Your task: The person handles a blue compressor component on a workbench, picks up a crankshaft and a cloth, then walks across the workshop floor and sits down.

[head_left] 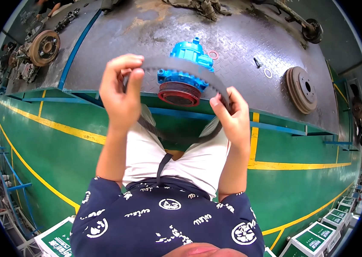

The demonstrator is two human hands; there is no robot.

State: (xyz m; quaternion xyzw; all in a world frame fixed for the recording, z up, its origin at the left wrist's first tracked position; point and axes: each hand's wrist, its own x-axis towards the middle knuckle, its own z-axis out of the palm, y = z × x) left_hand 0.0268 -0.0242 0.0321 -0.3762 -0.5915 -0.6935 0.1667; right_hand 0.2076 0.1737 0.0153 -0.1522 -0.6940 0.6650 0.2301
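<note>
A black toothed rubber belt (pixel 176 64) hangs as a loop between my two raised hands, in front of the workbench. My left hand (pixel 122 92) pinches it between thumb and fingers at the upper left of the loop. On the right side, my right hand (pixel 235 116) grips it the same way. The lower part of the loop dangles over my lap. Behind the belt, a blue compressor (pixel 188 50) with a red grooved pulley (pixel 179 94) stands at the bench's near edge, partly covered by the belt. Neither hand touches the compressor.
On the metal workbench (pixel 249 47) lie a red ring (pixel 213 55), a bolt (pixel 257 63), a pale ring (pixel 268 73) and a brake drum (pixel 302 90). A rusty hub disc (pixel 44 48) stands far left. A cloth (pixel 204 7) and an axle shaft (pixel 290 15) lie at the back.
</note>
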